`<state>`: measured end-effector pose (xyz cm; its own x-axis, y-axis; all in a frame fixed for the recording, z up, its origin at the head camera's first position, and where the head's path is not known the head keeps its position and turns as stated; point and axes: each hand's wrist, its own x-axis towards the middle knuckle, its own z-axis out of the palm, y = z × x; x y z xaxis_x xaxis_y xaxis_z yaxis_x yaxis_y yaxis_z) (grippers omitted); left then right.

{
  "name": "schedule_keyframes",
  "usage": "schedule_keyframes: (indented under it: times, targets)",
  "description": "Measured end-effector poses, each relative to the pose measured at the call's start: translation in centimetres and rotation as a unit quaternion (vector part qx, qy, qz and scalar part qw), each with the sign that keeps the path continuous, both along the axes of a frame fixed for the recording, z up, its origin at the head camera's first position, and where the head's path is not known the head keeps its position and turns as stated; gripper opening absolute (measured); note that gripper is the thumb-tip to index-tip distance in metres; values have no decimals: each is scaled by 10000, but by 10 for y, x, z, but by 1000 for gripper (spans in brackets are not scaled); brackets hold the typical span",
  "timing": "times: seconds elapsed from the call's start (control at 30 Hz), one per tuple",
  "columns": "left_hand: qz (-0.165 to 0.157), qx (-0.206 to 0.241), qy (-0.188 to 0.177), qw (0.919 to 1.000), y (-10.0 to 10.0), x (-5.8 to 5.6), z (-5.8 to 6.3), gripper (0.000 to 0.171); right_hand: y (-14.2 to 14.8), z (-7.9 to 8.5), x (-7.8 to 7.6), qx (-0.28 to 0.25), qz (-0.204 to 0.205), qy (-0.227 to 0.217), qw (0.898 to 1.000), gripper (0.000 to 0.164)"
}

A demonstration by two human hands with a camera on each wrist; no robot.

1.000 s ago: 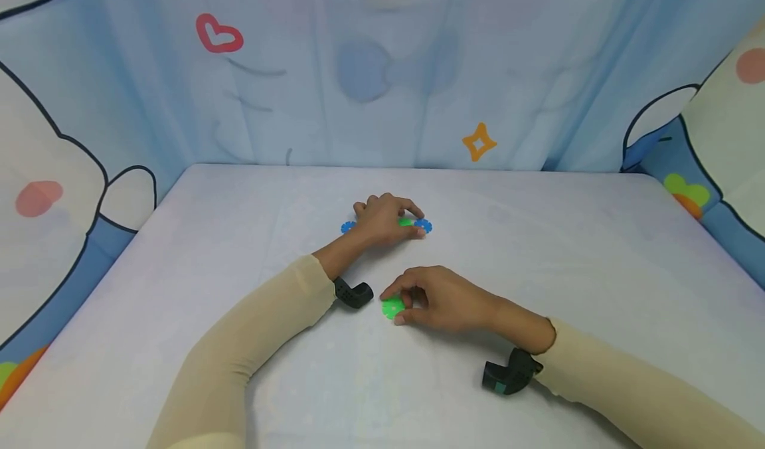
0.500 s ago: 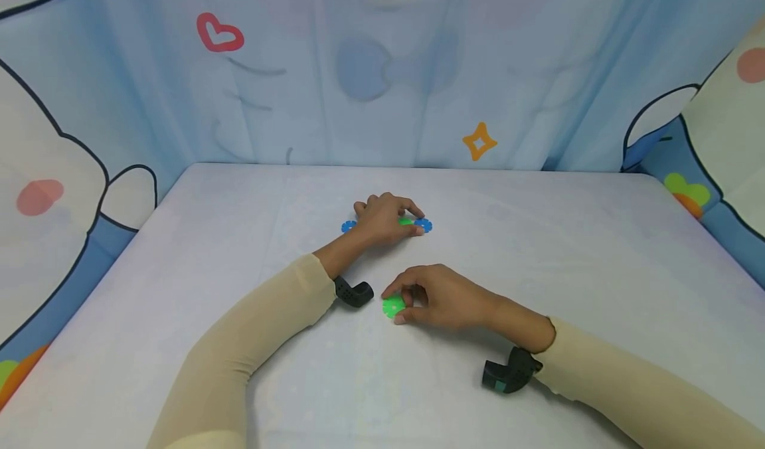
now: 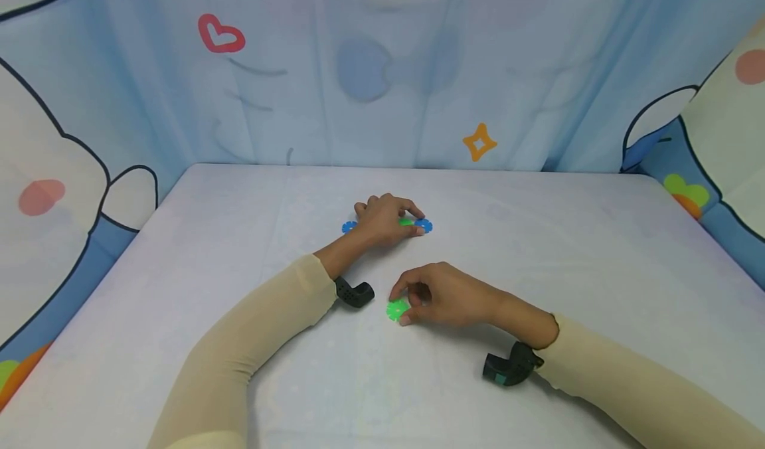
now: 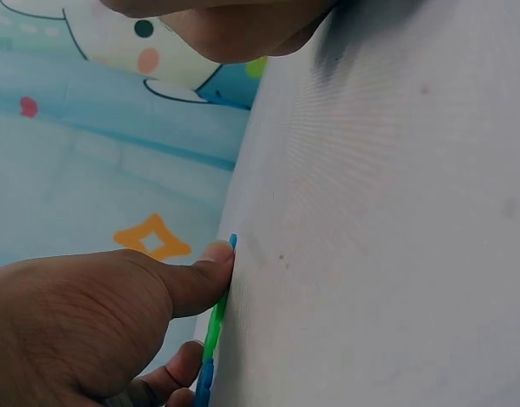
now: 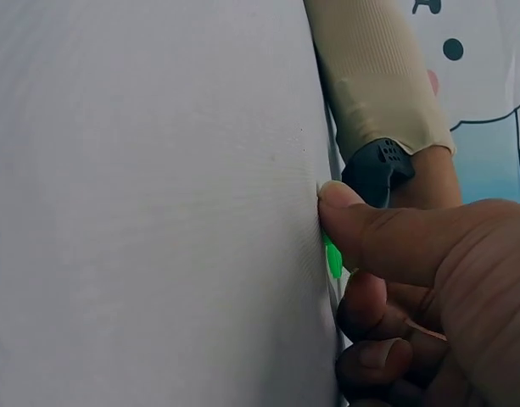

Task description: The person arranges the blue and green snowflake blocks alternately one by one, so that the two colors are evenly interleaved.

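Note:
My left hand (image 3: 382,222) lies over a row of thin notched plastic discs toward the back of the table. Its thumb and index finger pinch a blue disc (image 3: 425,226) at the row's right end. Part of a green disc (image 3: 406,222) shows beside that one, and another blue disc (image 3: 349,226) peeks out at the left; the hand hides the middle. In the left wrist view the row is seen edge-on, with the green disc (image 4: 214,329) between blue ones. Nearer the front, my right hand (image 3: 448,296) holds a loose green disc (image 3: 397,310) by its edges between thumb and index finger.
A white cloth covers the table (image 3: 538,236). Behind it hangs a blue printed curtain (image 3: 388,70) that also wraps both sides. Each wrist wears a black camera, the left one (image 3: 354,293) close to the loose green disc.
My right hand has shifted slightly to the right with the green disc in its fingers. The left hand and the row of discs have stayed in place.

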<state>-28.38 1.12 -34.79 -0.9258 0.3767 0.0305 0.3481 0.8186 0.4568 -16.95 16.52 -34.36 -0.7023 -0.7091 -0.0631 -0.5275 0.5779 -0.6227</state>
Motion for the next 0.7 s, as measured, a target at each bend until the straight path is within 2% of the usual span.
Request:
schedule_keyframes:
  times: [0.23, 0.43, 0.7]
  targets:
    - [3, 36, -24, 10000, 0, 1, 0, 35, -1, 1, 2, 180, -42, -30, 9998, 26]
    - [-9, 52, -2, 10000, -1, 0, -1, 35, -1, 1, 4, 9, 21, 209, 9998, 28]
    - [-47, 40, 40, 10000, -1, 0, -1, 35, -1, 2, 4, -61, 235, 209, 9995, 26]
